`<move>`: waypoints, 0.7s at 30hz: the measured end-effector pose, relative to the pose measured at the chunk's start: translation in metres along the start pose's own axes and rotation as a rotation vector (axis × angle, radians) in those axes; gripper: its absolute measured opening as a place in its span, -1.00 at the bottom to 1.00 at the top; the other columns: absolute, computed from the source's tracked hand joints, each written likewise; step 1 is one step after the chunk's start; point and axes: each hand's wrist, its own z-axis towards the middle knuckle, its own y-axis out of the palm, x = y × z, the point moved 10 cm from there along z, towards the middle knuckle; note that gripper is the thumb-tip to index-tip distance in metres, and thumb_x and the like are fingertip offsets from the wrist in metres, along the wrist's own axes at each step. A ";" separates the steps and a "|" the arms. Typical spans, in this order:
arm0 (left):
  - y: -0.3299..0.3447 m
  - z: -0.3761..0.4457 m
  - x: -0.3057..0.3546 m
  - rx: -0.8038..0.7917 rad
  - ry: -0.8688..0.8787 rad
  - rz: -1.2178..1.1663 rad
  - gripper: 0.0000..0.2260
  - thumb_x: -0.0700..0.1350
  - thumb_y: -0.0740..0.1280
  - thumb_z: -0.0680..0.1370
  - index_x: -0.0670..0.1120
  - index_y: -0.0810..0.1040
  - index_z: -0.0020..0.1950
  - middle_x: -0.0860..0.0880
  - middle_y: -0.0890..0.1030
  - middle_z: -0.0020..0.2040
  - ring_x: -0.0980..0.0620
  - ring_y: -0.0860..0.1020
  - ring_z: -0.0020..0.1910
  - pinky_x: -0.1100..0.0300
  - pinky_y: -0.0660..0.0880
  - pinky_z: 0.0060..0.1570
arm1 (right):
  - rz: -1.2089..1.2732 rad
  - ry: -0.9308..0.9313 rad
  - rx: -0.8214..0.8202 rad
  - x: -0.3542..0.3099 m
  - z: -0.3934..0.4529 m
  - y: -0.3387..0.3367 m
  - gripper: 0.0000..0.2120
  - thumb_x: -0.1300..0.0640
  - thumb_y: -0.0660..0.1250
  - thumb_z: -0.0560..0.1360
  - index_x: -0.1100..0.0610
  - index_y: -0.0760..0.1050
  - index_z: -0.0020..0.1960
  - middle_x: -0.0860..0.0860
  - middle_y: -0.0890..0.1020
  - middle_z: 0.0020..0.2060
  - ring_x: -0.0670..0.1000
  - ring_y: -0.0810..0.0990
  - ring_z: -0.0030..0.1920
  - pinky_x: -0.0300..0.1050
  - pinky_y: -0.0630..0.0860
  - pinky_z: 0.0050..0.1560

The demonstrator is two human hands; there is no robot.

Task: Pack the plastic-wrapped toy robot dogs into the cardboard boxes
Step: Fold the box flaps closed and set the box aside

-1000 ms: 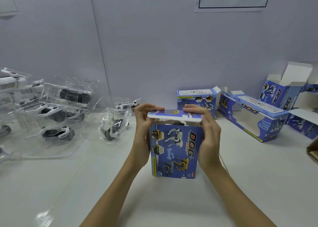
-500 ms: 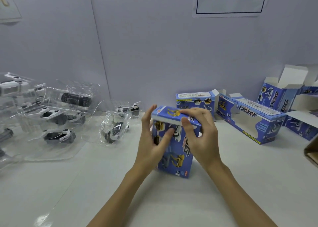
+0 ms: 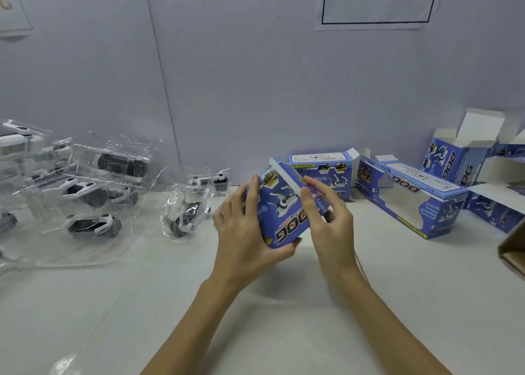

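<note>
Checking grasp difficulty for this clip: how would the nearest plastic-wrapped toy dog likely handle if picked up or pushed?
The wrapped dog likely handles loosely: its clear bag looks crinkled and oversized, so fingers may slip on film. Pushed, the bag would probably crumple before the toy slides. Small plastic body suggests light.

Glossy printed cardboard box (image 3: 284, 204), crinkly clear plastic wrap (image 3: 181, 204)

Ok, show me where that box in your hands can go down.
Bare white table lies near you, under and around both forearms, and ahead right between the held blue box and the long windowed box. The left is crowded with bagged toy robot dogs; the far right holds open boxes.
</note>
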 end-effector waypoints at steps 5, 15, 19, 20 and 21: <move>-0.003 0.005 -0.016 -0.193 0.176 0.030 0.15 0.35 0.49 0.28 -0.01 0.01 0.71 -0.01 0.24 0.51 -0.04 0.19 0.55 -0.29 0.01 0.59 | -0.118 0.107 -0.328 0.011 0.007 0.013 -0.73 -0.07 0.36 0.56 0.10 0.40 0.07 0.02 0.63 0.02 -0.01 0.73 0.03 -0.26 0.60 -0.27; 0.001 -0.002 0.027 -0.047 0.252 0.135 0.11 0.29 0.53 0.28 -0.17 0.15 0.66 -0.12 0.35 0.49 -0.21 0.33 0.50 -0.33 0.15 0.49 | -0.200 -0.189 -0.293 -0.009 -0.011 0.028 -0.57 -0.04 0.32 0.63 -0.27 0.41 0.48 -0.21 0.61 0.24 -0.05 0.69 0.20 -0.09 0.72 -0.12; -0.010 0.001 0.019 -0.031 0.200 0.090 0.13 0.31 0.56 0.27 -0.17 0.15 0.66 -0.10 0.33 0.49 -0.15 0.32 0.46 -0.29 0.18 0.46 | -0.159 -0.143 -0.296 -0.010 -0.011 0.028 -0.55 -0.08 0.29 0.62 -0.29 0.40 0.49 -0.20 0.61 0.27 -0.04 0.66 0.26 -0.05 0.72 -0.13; -0.010 0.001 0.019 -0.032 0.193 0.087 0.14 0.32 0.56 0.27 -0.16 0.14 0.66 -0.10 0.33 0.49 -0.13 0.31 0.46 -0.28 0.19 0.46 | -0.169 -0.149 -0.302 -0.012 -0.011 0.028 -0.55 -0.08 0.29 0.62 -0.29 0.39 0.50 -0.24 0.61 0.25 -0.04 0.65 0.28 -0.03 0.73 -0.12; -0.011 0.001 0.020 -0.031 0.192 0.087 0.13 0.33 0.54 0.28 -0.15 0.14 0.66 -0.10 0.33 0.48 -0.12 0.31 0.46 -0.28 0.19 0.46 | -0.186 -0.165 -0.304 -0.013 -0.011 0.028 -0.53 -0.07 0.29 0.62 -0.25 0.39 0.52 -0.30 0.60 0.24 -0.05 0.63 0.30 -0.01 0.73 -0.10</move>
